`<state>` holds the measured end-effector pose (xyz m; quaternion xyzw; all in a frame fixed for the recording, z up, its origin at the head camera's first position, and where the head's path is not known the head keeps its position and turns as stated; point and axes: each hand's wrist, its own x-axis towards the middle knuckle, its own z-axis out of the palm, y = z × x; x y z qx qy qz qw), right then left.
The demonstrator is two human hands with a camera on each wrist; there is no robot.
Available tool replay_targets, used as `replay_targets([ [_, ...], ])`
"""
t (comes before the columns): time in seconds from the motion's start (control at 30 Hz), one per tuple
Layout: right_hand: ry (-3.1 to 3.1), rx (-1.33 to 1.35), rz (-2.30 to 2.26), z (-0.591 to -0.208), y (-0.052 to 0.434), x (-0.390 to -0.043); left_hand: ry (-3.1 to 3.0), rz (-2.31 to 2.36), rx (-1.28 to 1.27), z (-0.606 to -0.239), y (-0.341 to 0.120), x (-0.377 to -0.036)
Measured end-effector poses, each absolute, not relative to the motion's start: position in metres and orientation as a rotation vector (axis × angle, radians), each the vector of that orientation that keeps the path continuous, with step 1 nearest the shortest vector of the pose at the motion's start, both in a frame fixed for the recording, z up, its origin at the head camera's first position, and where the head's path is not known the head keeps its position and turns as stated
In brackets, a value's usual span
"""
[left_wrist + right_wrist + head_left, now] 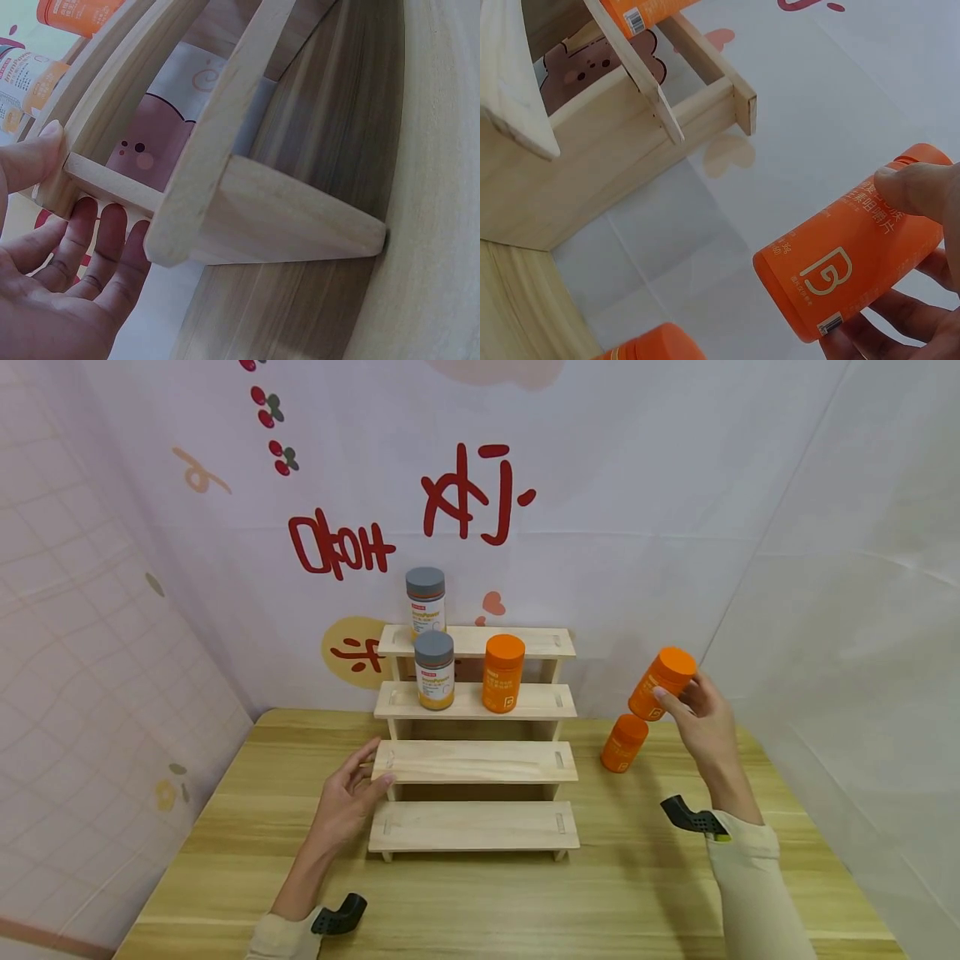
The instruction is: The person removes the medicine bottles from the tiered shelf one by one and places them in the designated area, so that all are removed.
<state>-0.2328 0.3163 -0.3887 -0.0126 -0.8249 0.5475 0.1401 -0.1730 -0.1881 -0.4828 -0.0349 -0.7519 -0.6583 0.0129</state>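
1. Aslant, a smooth, cylindrical orange bottle [662, 683] sat in the grip of a right hand [703, 718], thumb [907, 189] across its printed side.
2. Near that grip, a second orange bottle [624, 745] stood on the wood-grained table [465, 906].
3. Well left of it, a left hand [347, 803] clasped a pale wooden four-tier rack [472, 762] bearing two grey-lidded jars [435, 672] and a third orange bottle [503, 675].
4. Only the right wrist view revealed the held bottle's barcode [830, 324]; the left wrist view alone caught fingertips [112, 217] against the rack's side.

back wall [637, 468]: pale, red characters [462, 493] | left wall [82, 652]: faint grid | tabletop [480, 910]: wood-grain
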Motion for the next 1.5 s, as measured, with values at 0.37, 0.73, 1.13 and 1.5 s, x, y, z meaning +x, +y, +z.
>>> replay_targets([
  [0.37,-2.401,-0.092,1.563,-0.404,0.340,-0.231,-2.338,-2.053,-0.119,-0.486,-0.188,-0.174],
  [0.73,-2.427,-0.163,1.582,-0.417,0.354,-0.227,-2.342,-2.055,-0.107,-0.484,-0.189,-0.174],
  [1.13,-2.484,-0.173,1.536,-0.438,0.371,-0.228,-2.345,-2.056,-0.113,-0.484,-0.188,-0.174],
  [1.5,-2.560,-0.204,1.500,-0.466,0.380,-0.229,-2.338,-2.047,-0.115,-0.484,-0.188,-0.175],
])
